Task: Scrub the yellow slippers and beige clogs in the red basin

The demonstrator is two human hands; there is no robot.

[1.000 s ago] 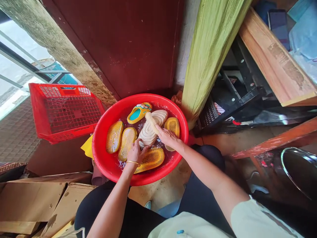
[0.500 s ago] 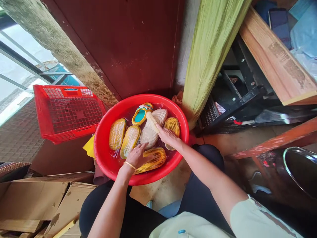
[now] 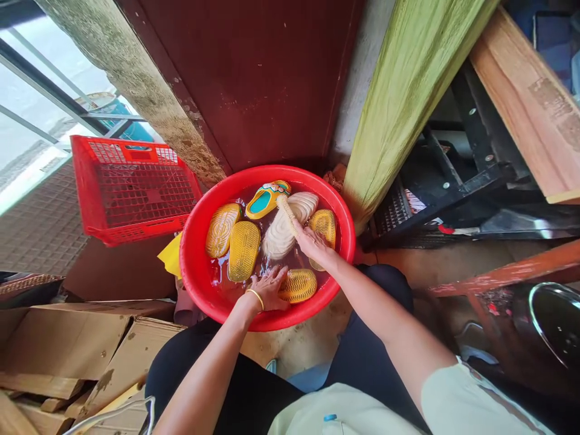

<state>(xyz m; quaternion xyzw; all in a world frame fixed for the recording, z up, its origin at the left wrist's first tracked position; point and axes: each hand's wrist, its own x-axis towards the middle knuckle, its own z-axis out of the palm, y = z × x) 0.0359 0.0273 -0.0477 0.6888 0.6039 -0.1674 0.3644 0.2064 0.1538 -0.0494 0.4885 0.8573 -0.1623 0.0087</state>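
Note:
A red tub of water holds several clogs, mostly lying sole up. My right hand is closed around a scrub brush with pale bristles, held over a cream clog. My left hand lies flat with fingers spread at the tub's near side, touching a yellow clog and covering its left end. Beyond the left fingers is another yellow clog. One yellow clog with a turquoise inside sits upright at the back. Part of a yellow clog shows behind my right hand.
A red plastic crate stands left of the tub, above cardboard boxes. A dark red door rises behind. To the right hang a green curtain and a black metal frame.
My left hand has opened flatter and moved slightly right, over the near yellow clog. The brush has shifted a little with my right hand. The whole view has swung slightly left.

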